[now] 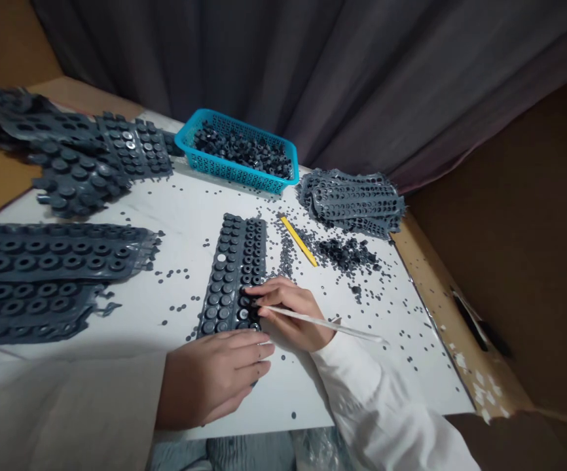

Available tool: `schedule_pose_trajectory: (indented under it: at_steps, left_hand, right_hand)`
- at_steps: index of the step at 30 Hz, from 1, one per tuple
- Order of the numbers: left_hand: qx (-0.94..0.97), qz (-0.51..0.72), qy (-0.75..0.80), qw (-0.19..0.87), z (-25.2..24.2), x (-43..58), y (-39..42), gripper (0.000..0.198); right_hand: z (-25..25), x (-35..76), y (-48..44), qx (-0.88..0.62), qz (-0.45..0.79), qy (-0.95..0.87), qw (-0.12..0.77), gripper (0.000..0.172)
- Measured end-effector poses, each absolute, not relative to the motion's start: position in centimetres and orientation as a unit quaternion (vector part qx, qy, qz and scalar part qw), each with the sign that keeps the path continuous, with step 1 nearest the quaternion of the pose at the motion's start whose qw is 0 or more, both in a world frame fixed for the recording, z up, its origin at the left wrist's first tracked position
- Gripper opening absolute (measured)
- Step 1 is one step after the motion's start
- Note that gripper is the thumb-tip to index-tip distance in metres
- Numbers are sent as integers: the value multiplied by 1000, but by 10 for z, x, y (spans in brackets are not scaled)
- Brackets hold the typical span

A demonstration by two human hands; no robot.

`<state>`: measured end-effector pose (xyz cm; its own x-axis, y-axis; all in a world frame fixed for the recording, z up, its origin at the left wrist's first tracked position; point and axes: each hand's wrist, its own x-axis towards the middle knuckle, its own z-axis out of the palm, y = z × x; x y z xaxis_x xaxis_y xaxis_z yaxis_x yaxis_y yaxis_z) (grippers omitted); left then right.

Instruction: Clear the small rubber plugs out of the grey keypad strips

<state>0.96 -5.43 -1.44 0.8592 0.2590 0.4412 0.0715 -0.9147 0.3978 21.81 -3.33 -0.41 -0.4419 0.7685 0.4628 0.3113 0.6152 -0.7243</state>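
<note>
Fingers of the right hand point(304, 303) pinch a thin white stick point(320, 320), its tip at the studded dark sheet point(228, 275) on the white table point(180, 216). The left hand point(215, 373) lies across the sheet's near end, its fingers outstretched.

Behind the middle sheet point(225, 278) stands the basket point(234, 174) (pieces point(244, 150) inside), stacked sheets point(355, 199) lying to its right.

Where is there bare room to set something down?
Crowded: around the yellow stick, amid dense discs and the dark pile. Mostly free, with scattered discs: the white board between the left sheets and middle sheet, nearer than the blue basket; also a small patch between left hand and right sleeve.
</note>
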Motion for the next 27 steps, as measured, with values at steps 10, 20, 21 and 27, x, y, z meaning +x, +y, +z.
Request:
schedule_pose_trajectory:
  at_steps: [10, 20, 21, 27]
  left_hand:
    - [945, 254, 94, 185, -13, 10, -54, 29]
    - [949, 243, 93, 179, -13, 12, -54, 30]
    - [949, 244, 91, 178, -13, 12, -54, 30]
    - [946, 251, 88, 184, -17, 10, -54, 31]
  right_hand:
    - [-12, 220, -32, -318, 284, -819, 384, 10]
    - [-16, 220, -26, -309, 38, -892, 327, 8]
    - [-15, 220, -27, -330, 14, -883, 335, 9]
    - [0, 217, -38, -404, 194, -796, 408, 9]
